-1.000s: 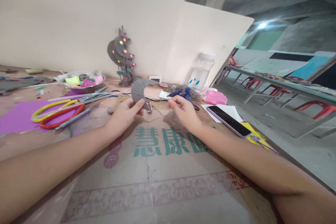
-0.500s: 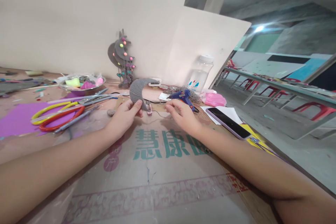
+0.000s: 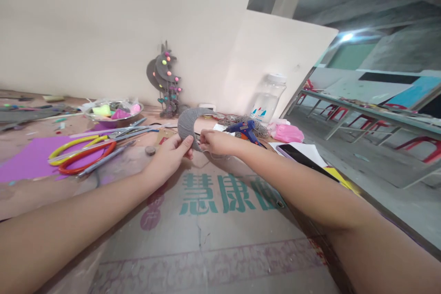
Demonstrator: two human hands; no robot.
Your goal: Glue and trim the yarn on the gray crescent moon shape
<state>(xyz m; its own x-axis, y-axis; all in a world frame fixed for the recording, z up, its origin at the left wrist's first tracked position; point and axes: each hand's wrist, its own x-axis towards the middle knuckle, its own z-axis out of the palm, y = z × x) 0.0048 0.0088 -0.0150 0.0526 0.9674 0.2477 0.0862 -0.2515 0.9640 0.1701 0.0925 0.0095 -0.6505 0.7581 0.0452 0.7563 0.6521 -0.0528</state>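
Note:
A crescent moon shape (image 3: 188, 124) wound with grey yarn stands tilted above the cardboard. My left hand (image 3: 177, 148) is closed on its lower part, thumb on the front face. At the inner curve, my right hand (image 3: 214, 142) is closed in a pinch on thin grey yarn (image 3: 220, 157), which loops just below the fingers. The fingertips are partly hidden, so whether they touch the crescent is hard to tell. Behind, a decorated grey moon hanging (image 3: 166, 78) with coloured balls leans on the white wall.
Scissors with yellow and red handles (image 3: 82, 151) lie left on purple sheet (image 3: 27, 161), by a bowl (image 3: 115, 119) of coloured lumps. A blue glue gun (image 3: 245, 129), clear bottle (image 3: 270, 98), pink bag (image 3: 287, 133) and phone (image 3: 306, 161) are at right. Printed cardboard (image 3: 165, 248) covers the front.
My right hand has moved left, from beside the glue gun to the crescent's inner curve. My left hand still holds the crescent, and the view has shifted slightly.

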